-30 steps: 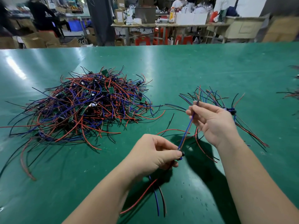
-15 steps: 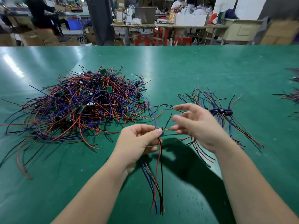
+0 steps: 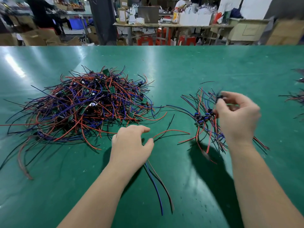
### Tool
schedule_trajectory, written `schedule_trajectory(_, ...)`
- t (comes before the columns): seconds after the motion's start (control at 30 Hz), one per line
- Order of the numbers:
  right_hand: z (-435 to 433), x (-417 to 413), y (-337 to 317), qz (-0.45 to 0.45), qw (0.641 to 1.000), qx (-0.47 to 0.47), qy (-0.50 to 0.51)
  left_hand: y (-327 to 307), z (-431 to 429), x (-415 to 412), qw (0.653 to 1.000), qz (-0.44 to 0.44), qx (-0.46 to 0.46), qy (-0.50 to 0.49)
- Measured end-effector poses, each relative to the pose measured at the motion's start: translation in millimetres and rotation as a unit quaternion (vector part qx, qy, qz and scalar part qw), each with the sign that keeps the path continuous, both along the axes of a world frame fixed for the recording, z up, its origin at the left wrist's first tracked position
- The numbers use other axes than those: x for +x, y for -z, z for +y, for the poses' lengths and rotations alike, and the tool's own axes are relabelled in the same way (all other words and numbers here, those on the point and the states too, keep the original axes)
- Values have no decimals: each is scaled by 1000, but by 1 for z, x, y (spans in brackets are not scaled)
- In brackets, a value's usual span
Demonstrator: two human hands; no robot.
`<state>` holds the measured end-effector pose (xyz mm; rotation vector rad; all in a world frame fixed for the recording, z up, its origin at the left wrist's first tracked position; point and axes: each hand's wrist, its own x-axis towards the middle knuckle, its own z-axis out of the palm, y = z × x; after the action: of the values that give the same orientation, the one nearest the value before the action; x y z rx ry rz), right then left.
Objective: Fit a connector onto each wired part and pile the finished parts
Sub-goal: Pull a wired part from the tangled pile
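A big tangled heap of wired parts [image 3: 92, 109], red, blue and black wires with small green boards, lies at the left on the green table [image 3: 164, 71]. A smaller pile of parts with blue connectors [image 3: 203, 118] lies at the right. My right hand [image 3: 236, 117], blurred, hovers over this smaller pile and pinches a small black part [image 3: 219, 97] at its fingertips. My left hand [image 3: 131, 145] sits low at the big heap's near edge, fingers loosely curled, thumb and forefinger apart. Blue and black wires [image 3: 156, 186] run out from under its palm; any grip on them is hidden.
A loose red wire [image 3: 172, 131] lies between my hands. More wire bundles [image 3: 296, 97] sit at the table's right edge. Beyond the far edge stand benches with boxes, red stools, cartons and a person at the back left.
My right hand has moved right and up from beside the left hand to above the small pile, now pinching a black part. The left hand has lowered and opened its pinch.
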<state>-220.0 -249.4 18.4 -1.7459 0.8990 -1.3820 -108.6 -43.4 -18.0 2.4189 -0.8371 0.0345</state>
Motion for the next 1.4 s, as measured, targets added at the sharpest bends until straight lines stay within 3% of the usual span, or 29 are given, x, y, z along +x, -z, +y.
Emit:
schedule_trajectory(0.1, -20, -8, 10, 160, 985, -49, 49, 3, 1, 4, 994, 3, 103, -30)
schedule_trajectory(0.27, -27, -3, 30, 325, 946, -19, -9, 1, 4, 3, 995, 32, 86, -30)
schedule_trajectory(0.37, -29, -3, 34, 354, 935, -1, -20, 0, 5, 2, 994, 75, 83, -5)
schedule_trajectory(0.5, -29, -4, 34, 379, 925, -1, -35, 3, 3, 4, 997, 78, -1, 3)
schedule_trajectory(0.6, -22, -4, 27, 330, 943, -32, -20, 0, -3, 3, 969, 173, -172, 22)
schedule_trajectory(0.63, -18, -3, 23, 283, 958, -33, -20, -4, -4, 1, 935, 246, -252, 32)
schedule_trajectory(0.7, -7, 0, 14, 143, 982, 56, -106, -9, -8, -2, 842, 380, -379, 53)
schedule_trajectory(0.77, 11, 4, 5, 43, 946, 186, -262, -11, -9, -3, 799, 424, -422, 64)
schedule_trajectory(0.87, 36, 9, 3, 60, 869, 255, -419, -13, -9, -2, 774, 450, -439, 75)
schedule_trajectory(0.97, 56, 18, 10, 88, 852, 244, -455, -14, -9, -4, 771, 457, -435, 90)
schedule_trajectory(1.07, 65, 26, 13, 29, 849, 272, -452, -12, -11, -8, 779, 450, -421, 115)
schedule_trajectory(1.23, 63, 25, 14, -24, 815, 339, -470, -10, -12, -13, 796, 428, -413, 114)
schedule_trajectory(1.4, 66, 24, 15, 2, 833, 302, -463, -9, -10, -13, 838, 375, -384, 94)
